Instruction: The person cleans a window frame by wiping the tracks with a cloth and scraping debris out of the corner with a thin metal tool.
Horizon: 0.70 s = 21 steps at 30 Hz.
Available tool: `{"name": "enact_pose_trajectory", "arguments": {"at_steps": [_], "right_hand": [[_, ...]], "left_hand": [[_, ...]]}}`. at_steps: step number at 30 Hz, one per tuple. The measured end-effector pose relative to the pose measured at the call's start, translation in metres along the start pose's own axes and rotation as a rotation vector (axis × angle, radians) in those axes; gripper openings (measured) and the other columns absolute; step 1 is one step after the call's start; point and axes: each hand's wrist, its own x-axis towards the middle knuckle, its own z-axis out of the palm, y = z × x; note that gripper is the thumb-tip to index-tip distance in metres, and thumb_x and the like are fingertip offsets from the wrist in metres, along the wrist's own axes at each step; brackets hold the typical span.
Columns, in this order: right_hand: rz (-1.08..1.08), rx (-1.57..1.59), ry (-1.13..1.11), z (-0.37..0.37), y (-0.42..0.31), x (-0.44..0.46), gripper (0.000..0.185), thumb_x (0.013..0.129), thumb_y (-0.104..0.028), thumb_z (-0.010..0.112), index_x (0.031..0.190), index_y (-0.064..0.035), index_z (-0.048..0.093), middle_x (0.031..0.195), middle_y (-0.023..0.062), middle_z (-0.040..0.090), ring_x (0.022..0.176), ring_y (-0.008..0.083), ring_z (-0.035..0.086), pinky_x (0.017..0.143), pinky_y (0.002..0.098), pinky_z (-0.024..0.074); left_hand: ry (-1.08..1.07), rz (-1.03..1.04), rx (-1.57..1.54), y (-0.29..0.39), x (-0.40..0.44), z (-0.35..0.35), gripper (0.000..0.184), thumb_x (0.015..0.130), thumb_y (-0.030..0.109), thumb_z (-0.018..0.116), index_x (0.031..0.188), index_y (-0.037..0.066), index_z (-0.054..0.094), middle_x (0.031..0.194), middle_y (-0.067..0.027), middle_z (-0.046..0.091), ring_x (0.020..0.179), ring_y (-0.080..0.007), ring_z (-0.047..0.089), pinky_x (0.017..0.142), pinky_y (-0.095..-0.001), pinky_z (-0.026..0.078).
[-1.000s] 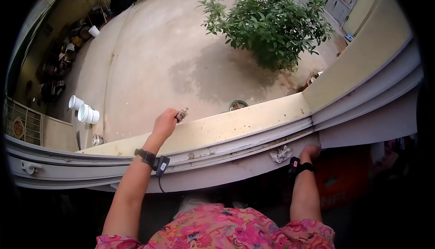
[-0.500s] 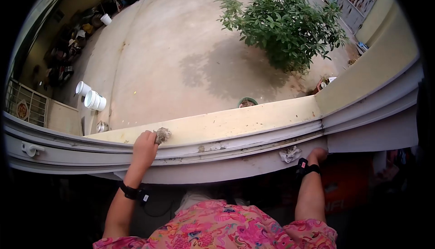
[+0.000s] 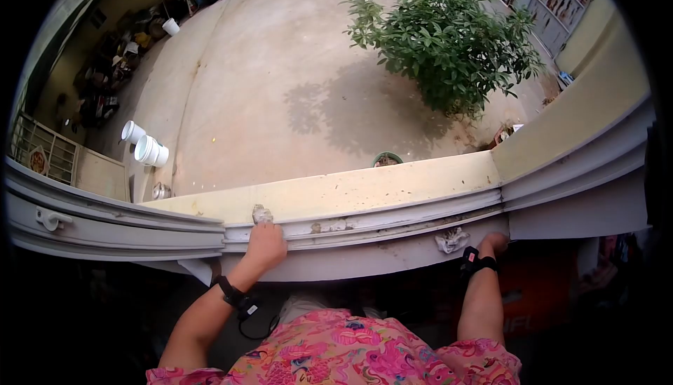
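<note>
One wide yard (image 3: pixel 245 90) fills the upper half of my view, with a bush (image 3: pixel 449 48) at upper right. Below it the cream sill (image 3: pixel 350 189) crosses the middle of the frame, the white track (image 3: pixel 420 212) along its near side and the grey ledge (image 3: pixel 364 266) nearest me. I have the left hand (image 3: pixel 266 245) left of centre, over the track, its fingers closed around a dirty wad (image 3: pixel 262 214) that pokes out past the knuckles towards the sill. The right hand (image 3: pixel 496 243) sits at lower right by the ledge; its fingers are hidden, so I cannot tell whether they grip anything. A crumpled cloth (image 3: pixel 452 240) lies loose on the ledge, just left of it. I judge the work only partly done: stretches of track look pale, but dark grime (image 3: pixel 329 226) remains near the frame's centre, and tiny specks (image 3: pixel 413 181) dot the sill towards the right.
</note>
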Motion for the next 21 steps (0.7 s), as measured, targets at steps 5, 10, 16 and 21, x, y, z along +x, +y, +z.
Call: {"name": "enact_pose_trajectory", "arguments": {"at_steps": [5, 10, 16, 21], "right_hand": [[0.066, 0.022, 0.000, 0.006, 0.005, 0.010, 0.055, 0.088, -0.033, 0.023, 0.096, 0.0103, 0.056, 0.101, 0.0287, 0.054, 0.095, 0.0401, 0.053, 0.084, 0.0442, 0.0414], [0.069, 0.040, 0.002, 0.015, 0.015, 0.023, 0.052, 0.088, -0.033, 0.024, 0.096, 0.0084, 0.056, 0.101, 0.0280, 0.054, 0.094, 0.0407, 0.053, 0.084, 0.0444, 0.0410], [0.047, -0.006, 0.058, 0.017, 0.015, 0.020, 0.049, 0.087, -0.031, 0.026, 0.096, 0.0066, 0.056, 0.101, 0.0275, 0.054, 0.095, 0.0408, 0.052, 0.084, 0.0446, 0.0409], [-0.100, -0.195, 0.053, 0.023, 0.027, 0.030, 0.045, 0.087, -0.028, 0.029, 0.095, 0.0067, 0.055, 0.101, 0.0276, 0.054, 0.094, 0.0405, 0.053, 0.082, 0.0443, 0.0419]], "left_hand": [[-0.110, 0.151, 0.013, 0.033, 0.026, 0.001, 0.012, 0.065, 0.012, 0.051, 0.066, 0.002, 0.057, 0.067, -0.0141, 0.055, 0.067, -0.0285, 0.053, 0.059, -0.0376, 0.042], [-0.304, 0.291, 0.167, 0.074, 0.055, 0.001, 0.012, 0.066, 0.012, 0.052, 0.062, 0.005, 0.061, 0.065, -0.0103, 0.059, 0.067, -0.0231, 0.058, 0.060, -0.0351, 0.043], [-0.082, 0.323, -0.006, 0.111, 0.069, -0.007, 0.010, 0.067, 0.010, 0.051, 0.066, 0.003, 0.059, 0.070, -0.0128, 0.058, 0.070, -0.0243, 0.056, 0.063, -0.0333, 0.042], [-0.078, 0.338, -0.331, 0.121, 0.085, 0.002, 0.012, 0.071, 0.008, 0.047, 0.076, -0.002, 0.052, 0.075, -0.0186, 0.054, 0.074, -0.0331, 0.051, 0.069, -0.0395, 0.042]]}}
